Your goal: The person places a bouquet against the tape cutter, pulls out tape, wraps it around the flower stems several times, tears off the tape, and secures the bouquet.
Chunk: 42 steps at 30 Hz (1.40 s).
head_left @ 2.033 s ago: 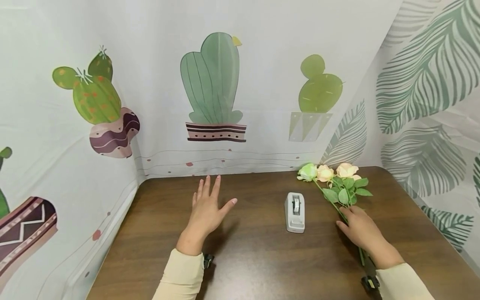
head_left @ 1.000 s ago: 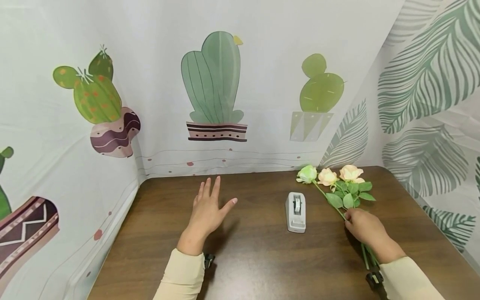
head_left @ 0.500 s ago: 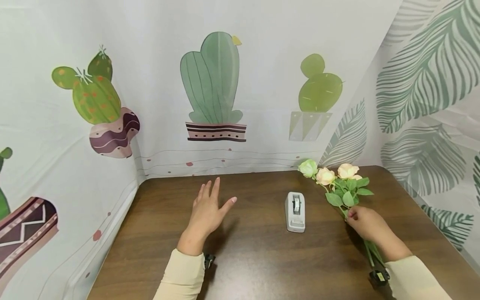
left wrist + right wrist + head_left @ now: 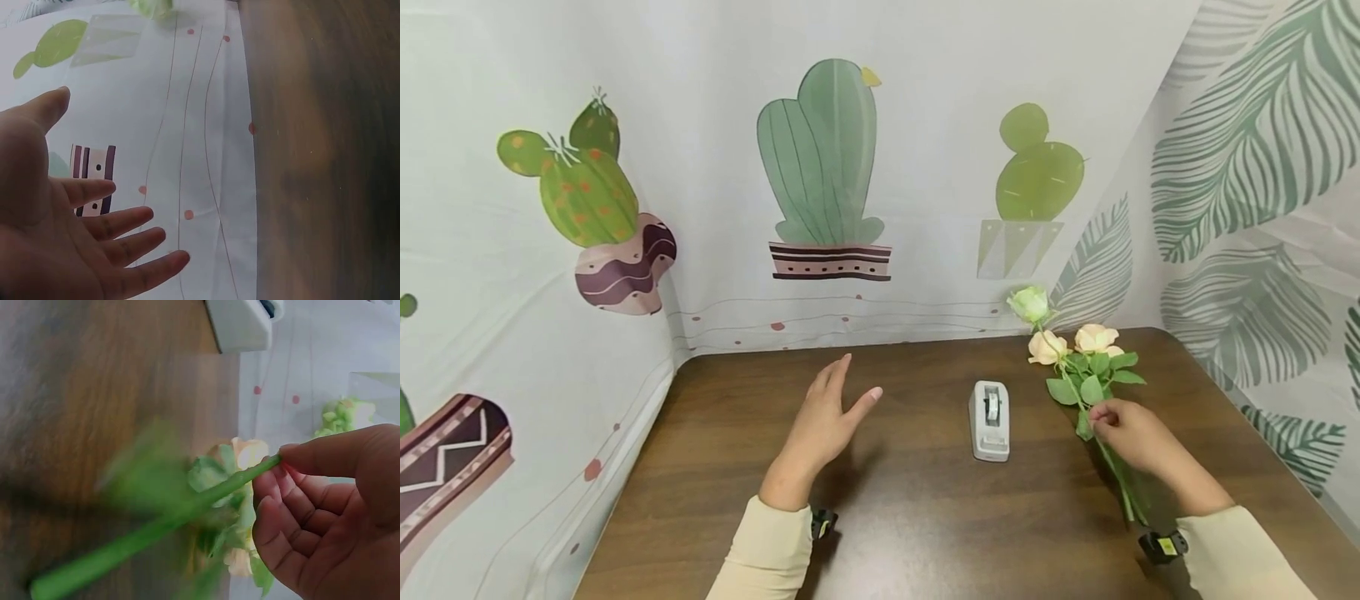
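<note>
My right hand (image 4: 1133, 435) pinches a rose stem (image 4: 134, 540) between thumb and fingertips, as the right wrist view shows. The pale green rose (image 4: 1030, 305) on that stem is raised above the table at the back right. Peach roses (image 4: 1096, 338) with green leaves lie on the tabletop just behind and below it. My left hand (image 4: 822, 423) hovers over the left half of the table, fingers spread and holding nothing. Between the hands stands a white tape dispenser (image 4: 991, 422), touched by neither.
The brown wooden table (image 4: 910, 517) meets a white cloth backdrop (image 4: 925, 192) printed with cacti along its far edge. A leaf-patterned cloth (image 4: 1247, 317) hangs at the right. Each wrist carries a small black camera (image 4: 1163, 547).
The right hand moved from lying on the stems to pinching one. The green rose has risen from the table, and its stem has swung more upright. The left hand turned slightly, staying in place.
</note>
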Each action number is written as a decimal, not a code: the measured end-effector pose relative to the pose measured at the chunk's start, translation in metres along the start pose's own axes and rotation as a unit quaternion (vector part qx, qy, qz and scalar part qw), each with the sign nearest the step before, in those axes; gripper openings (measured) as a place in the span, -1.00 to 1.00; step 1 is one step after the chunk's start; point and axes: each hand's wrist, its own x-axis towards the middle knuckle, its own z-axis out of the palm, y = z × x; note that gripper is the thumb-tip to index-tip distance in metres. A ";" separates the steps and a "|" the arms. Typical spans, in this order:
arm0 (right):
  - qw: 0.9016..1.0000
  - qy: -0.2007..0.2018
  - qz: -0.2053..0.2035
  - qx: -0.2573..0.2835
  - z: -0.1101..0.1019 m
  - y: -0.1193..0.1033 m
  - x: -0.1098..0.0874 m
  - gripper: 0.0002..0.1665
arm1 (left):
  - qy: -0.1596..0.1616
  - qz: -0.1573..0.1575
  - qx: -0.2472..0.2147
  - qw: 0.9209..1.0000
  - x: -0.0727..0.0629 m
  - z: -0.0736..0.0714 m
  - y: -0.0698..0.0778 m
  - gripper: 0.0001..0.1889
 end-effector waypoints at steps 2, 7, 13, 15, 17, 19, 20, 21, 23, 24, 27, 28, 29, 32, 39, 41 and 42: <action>1.000 0.005 0.001 0.009 -0.002 -0.004 0.001 -0.79 | 0.002 0.006 -0.004 1.000 0.000 0.001 0.002 -0.07; 0.999 0.026 0.006 0.026 -0.003 -0.013 -0.001 -0.79 | -0.004 0.017 -0.006 1.000 -0.002 0.005 0.008 -0.15; 0.997 0.050 0.020 0.052 0.000 -0.027 -0.005 -0.75 | -0.011 0.031 -0.003 0.999 -0.004 0.013 0.014 -0.24; 0.997 0.056 0.020 0.057 0.002 -0.032 -0.005 -0.76 | -0.006 0.043 0.002 0.999 -0.004 0.017 0.016 -0.28; 0.996 0.059 0.018 0.063 0.005 -0.036 -0.005 -0.78 | -0.006 0.055 0.008 0.998 -0.005 0.022 0.017 -0.32; 0.995 0.060 0.013 0.073 0.009 -0.041 -0.005 -0.80 | -0.005 0.065 0.011 0.998 -0.005 0.027 0.020 -0.35; 0.995 0.061 0.010 0.078 0.012 -0.042 -0.005 -0.82 | -0.004 0.071 0.011 0.997 -0.006 0.029 0.021 -0.37; 0.995 0.061 0.006 0.083 0.014 -0.045 -0.005 -0.83 | -0.005 0.076 0.011 0.997 -0.006 0.030 0.023 -0.39; 0.994 0.063 -0.003 0.092 0.019 -0.049 -0.005 -0.85 | -0.007 0.082 0.003 0.997 -0.007 0.033 0.026 -0.42; 0.994 0.064 -0.007 0.093 0.021 -0.052 -0.005 -0.86 | -0.009 0.085 -0.002 0.996 -0.008 0.034 0.027 -0.43; 0.992 0.063 -0.019 0.105 0.027 -0.060 -0.006 -0.88 | -0.018 0.091 -0.017 0.996 -0.009 0.037 0.029 -0.45; 0.992 0.062 -0.021 0.110 0.029 -0.063 -0.006 -0.89 | -0.022 0.091 -0.021 0.995 -0.009 0.038 0.030 -0.46; 0.991 0.059 -0.021 0.117 0.031 -0.066 -0.006 -0.89 | -0.027 0.092 -0.026 0.995 -0.009 0.039 0.030 -0.47; 0.988 0.049 -0.023 0.147 0.038 -0.075 -0.007 -0.92 | -0.041 0.094 -0.050 0.994 -0.010 0.041 0.032 -0.49; 0.981 0.026 -0.043 0.188 0.052 -0.095 -0.009 -0.93 | -0.064 0.101 -0.105 0.987 -0.011 0.046 0.035 -0.54; 0.981 0.019 -0.051 0.189 0.056 -0.101 -0.009 -0.93 | -0.060 0.103 -0.110 0.987 -0.012 0.047 0.035 -0.56; 0.981 0.016 -0.055 0.188 0.058 -0.103 -0.008 -0.93 | -0.058 0.101 -0.111 0.987 -0.012 0.048 0.035 -0.56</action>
